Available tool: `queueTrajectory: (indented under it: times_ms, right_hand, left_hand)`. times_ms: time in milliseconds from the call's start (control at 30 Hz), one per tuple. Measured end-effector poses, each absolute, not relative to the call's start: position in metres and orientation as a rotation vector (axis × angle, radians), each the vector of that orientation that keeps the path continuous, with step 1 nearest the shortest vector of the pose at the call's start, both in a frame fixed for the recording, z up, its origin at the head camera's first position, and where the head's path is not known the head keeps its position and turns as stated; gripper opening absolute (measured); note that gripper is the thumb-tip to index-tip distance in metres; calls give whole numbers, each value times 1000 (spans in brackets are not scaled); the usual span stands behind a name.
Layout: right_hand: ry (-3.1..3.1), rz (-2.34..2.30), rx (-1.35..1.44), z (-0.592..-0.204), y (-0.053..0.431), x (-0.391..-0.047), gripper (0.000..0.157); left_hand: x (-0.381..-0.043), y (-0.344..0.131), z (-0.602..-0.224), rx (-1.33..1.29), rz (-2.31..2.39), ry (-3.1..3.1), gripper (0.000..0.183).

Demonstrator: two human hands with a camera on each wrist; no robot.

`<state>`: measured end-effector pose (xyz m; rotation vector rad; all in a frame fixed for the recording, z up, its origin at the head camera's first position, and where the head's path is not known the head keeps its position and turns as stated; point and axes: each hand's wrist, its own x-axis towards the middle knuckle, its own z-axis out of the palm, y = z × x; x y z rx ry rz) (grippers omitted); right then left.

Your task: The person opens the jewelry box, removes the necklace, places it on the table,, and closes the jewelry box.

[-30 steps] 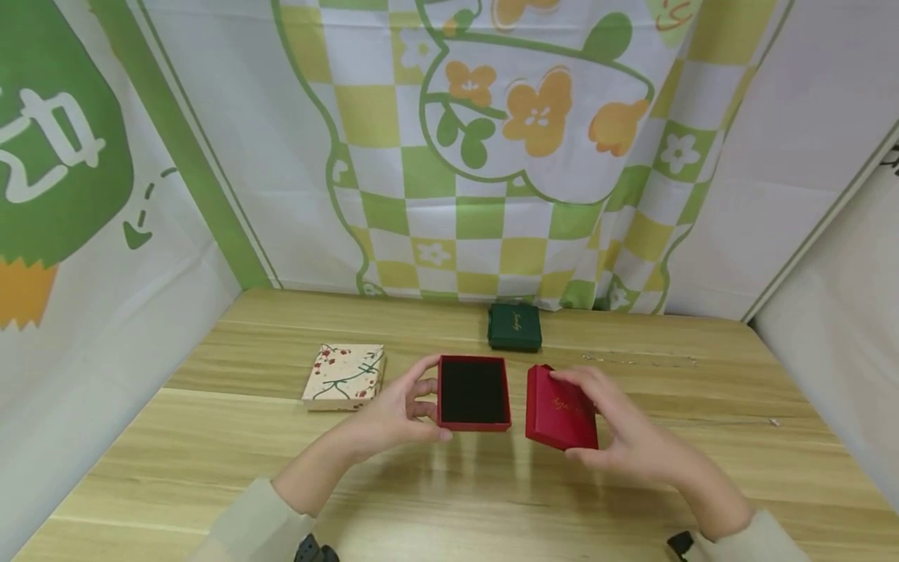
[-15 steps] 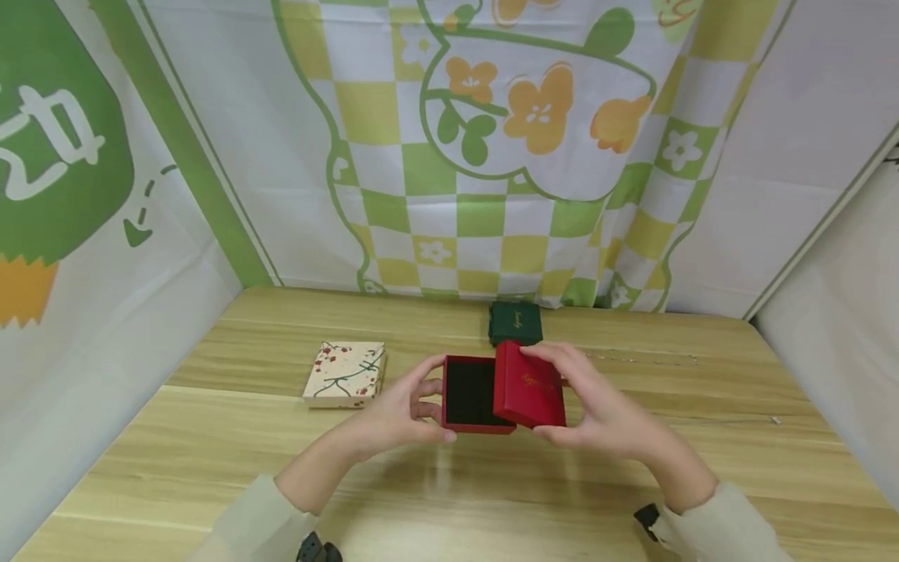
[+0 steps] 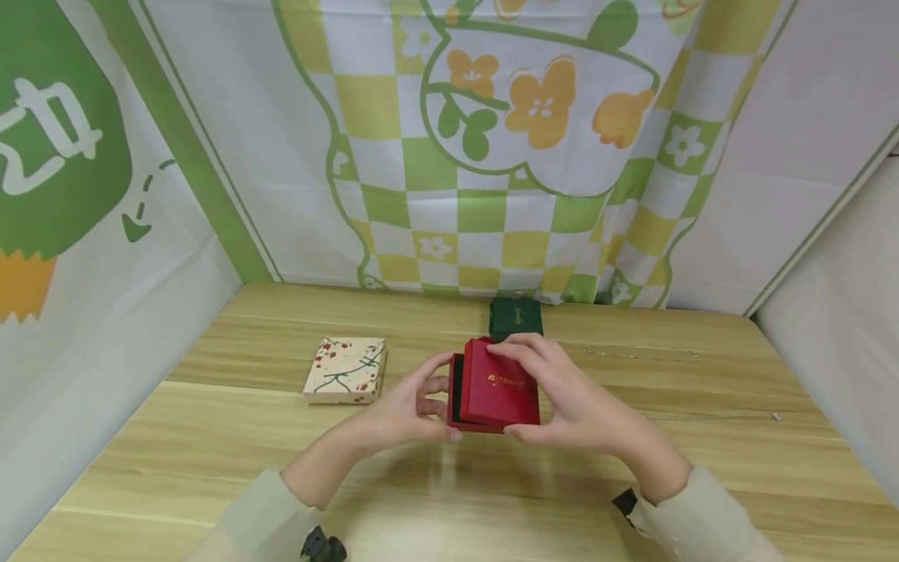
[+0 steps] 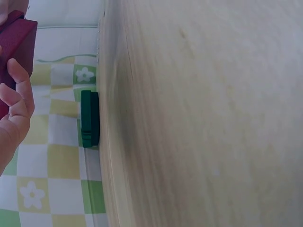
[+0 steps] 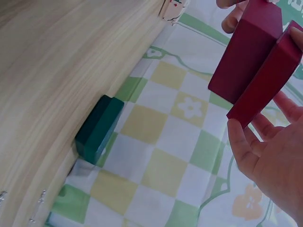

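My left hand [image 3: 396, 414] grips the red box [image 5: 251, 52] above the counter [image 3: 175, 437]; my right hand [image 3: 572, 402] grips its lid [image 3: 504, 386], overlapping the box off-centre. Pressing before the edges line up could make it snag or dent a corner.

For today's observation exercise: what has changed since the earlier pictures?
The right hand moved the red lid leftward, from beside the red base to over most of it. The left hand still holds the red base; the floral box and green box stayed put.
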<state>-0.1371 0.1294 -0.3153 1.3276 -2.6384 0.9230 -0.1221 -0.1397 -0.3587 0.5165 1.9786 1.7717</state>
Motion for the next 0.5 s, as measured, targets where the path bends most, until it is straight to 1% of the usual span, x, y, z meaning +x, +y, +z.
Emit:
queueTrajectory:
  times_ms: [500]
  right_hand:
    - [-2661,749,1351,-309,121,-135,84]
  left_hand:
    - [-121,-135,-357,503,1765,1954,94]
